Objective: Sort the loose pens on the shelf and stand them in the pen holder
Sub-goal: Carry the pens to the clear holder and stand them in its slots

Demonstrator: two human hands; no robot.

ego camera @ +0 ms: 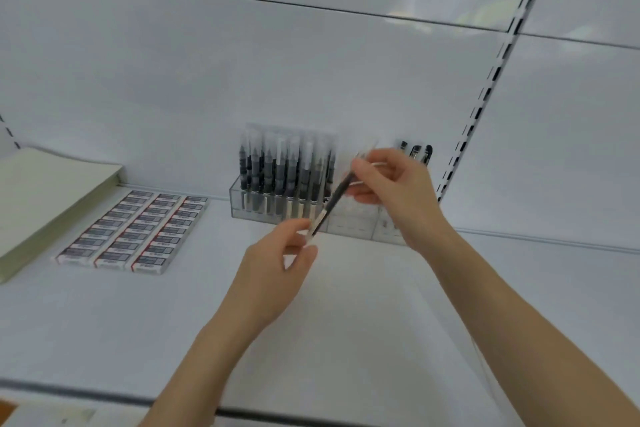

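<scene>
A black pen with a clear cap [334, 199] hangs tilted above the white shelf [346, 305], held at both ends. My left hand [280, 270] pinches its lower tip between thumb and fingers. My right hand [391, 184] grips its upper, capped end. Right behind the pen stands the clear pen holder [242, 204] against the back wall, its left compartments packed with several upright pens [284, 170]. Three dark pens [415, 151] stand at the holder's right end, partly hidden by my right hand. The holder's middle compartments look bare.
Rows of small boxed erasers [138, 229] lie on the shelf to the left. A stack of pale green paper [45, 198] sits at the far left. A slotted shelf upright [485, 87] runs up the back wall on the right. The shelf's front edge [242, 411] is dark.
</scene>
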